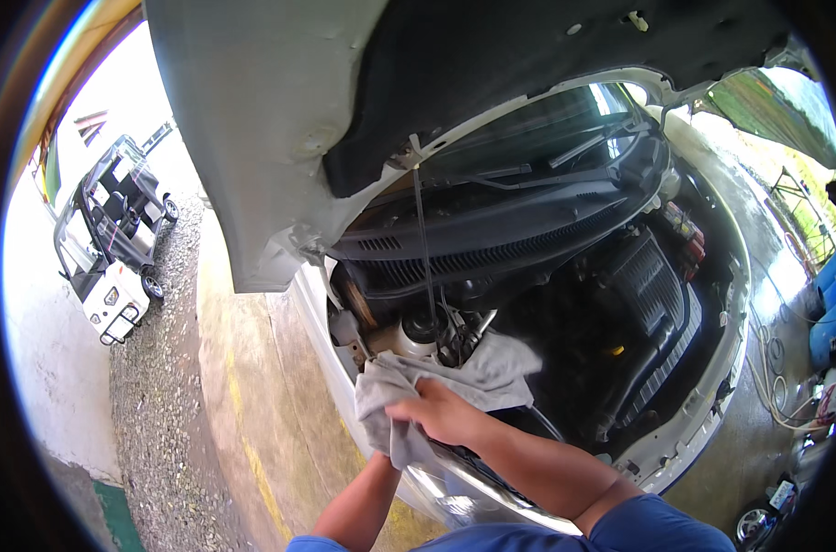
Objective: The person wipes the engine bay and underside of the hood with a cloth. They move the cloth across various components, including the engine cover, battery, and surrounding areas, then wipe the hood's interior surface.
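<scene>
A grey cloth (476, 379) is bunched over the front corner of a car's open engine bay, above the headlight (456, 500). My right hand (442, 412), slightly blurred, grips it from above. My left hand (389, 461) is under the cloth's near fold; its wrist shows, but the fingers are hidden. Just beyond the cloth sits a dark metal tool or part (459, 341) with a shiny cylindrical end. Beside that is the round black strut mount (420, 327).
A prop rod (423, 234) runs down from the raised bonnet (266, 124). The engine cover (642, 276) and a yellow dipstick handle (616, 350) lie to the right. Hoses (770, 386) trail over the floor. A small white-and-black vehicle (118, 241) stands at far left.
</scene>
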The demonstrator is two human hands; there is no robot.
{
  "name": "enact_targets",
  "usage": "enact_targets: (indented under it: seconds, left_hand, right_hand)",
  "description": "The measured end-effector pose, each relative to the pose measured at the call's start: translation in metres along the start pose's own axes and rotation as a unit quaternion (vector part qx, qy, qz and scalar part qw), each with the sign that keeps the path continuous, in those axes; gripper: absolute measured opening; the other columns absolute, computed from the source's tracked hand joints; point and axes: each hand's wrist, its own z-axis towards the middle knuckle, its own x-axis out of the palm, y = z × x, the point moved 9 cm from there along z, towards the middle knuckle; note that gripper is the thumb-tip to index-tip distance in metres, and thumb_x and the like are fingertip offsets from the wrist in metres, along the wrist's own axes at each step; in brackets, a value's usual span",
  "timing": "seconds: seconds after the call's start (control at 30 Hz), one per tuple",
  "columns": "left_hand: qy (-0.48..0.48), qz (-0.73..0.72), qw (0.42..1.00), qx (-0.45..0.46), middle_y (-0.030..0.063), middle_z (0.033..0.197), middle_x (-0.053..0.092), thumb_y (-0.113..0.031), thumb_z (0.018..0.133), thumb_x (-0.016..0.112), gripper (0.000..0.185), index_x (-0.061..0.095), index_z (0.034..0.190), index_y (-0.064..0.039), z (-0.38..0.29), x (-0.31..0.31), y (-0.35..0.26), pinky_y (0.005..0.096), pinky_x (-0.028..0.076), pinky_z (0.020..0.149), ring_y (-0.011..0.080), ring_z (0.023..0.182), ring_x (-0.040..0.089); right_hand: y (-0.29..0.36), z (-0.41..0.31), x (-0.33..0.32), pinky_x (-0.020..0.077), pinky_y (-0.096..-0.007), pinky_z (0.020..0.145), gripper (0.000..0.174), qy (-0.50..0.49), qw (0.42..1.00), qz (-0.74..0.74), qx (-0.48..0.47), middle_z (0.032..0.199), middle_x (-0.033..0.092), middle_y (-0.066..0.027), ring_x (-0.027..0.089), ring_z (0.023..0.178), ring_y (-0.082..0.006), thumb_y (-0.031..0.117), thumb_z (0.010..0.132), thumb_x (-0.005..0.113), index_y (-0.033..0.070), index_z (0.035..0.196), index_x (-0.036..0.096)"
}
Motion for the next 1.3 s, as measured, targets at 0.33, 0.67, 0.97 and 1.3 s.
enact_targets:
  seconds: [0.33,0.67,0.97,1.3]
  left_hand:
    - [-0.197,0.091,0.945,-0.245,0.011,0.1,0.073,-0.011,0.102,0.06,0.017,0.068,0.112,0.001,0.039,-0.186,0.022,0.0339,0.054,0.082,0.0223,0.089,0.068]
    - [0.053,0.37,0.912,-0.169,0.017,0.109,0.071,-0.019,0.095,0.064,0.021,0.071,0.109,-0.005,0.072,-0.054,0.011,0.0456,0.054,0.09,0.0387,0.104,0.068]
    - [0.085,0.363,0.911,-0.177,0.017,0.112,0.071,-0.019,0.096,0.063,0.022,0.071,0.112,-0.004,0.082,-0.037,0.025,0.0451,0.053,0.092,0.0384,0.108,0.067]
    - [0.077,0.355,0.916,-0.168,0.0142,0.112,0.071,-0.022,0.096,0.064,0.024,0.07,0.114,-0.007,0.079,-0.042,0.026,0.0461,0.053,0.093,0.0361,0.108,0.067]
  right_hand:
    - [-0.015,0.012,-0.031,0.0545,-0.0421,0.065,0.04,-0.122,0.986,0.042,0.102,0.079,0.07,-0.0108,0.071,0.076,-0.0282,0.042,0.103,0.059,0.005,0.108,0.074]
    - [-0.021,0.108,-0.036,0.0385,-0.0433,0.117,0.054,-0.335,0.891,-0.303,0.043,0.145,0.055,-0.0257,0.046,0.143,-0.0365,0.028,0.094,0.052,-0.005,0.137,0.049]
    - [0.0,0.15,-0.072,0.0432,-0.0419,0.115,0.061,-0.338,0.825,-0.44,0.11,0.142,0.057,-0.0289,0.056,0.134,-0.0375,0.03,0.091,0.055,-0.009,0.138,0.048]
    - [0.003,0.156,-0.076,0.0474,-0.0429,0.11,0.065,-0.363,0.804,-0.459,0.106,0.14,0.059,-0.0256,0.059,0.129,-0.0367,0.031,0.087,0.063,-0.006,0.139,0.052]
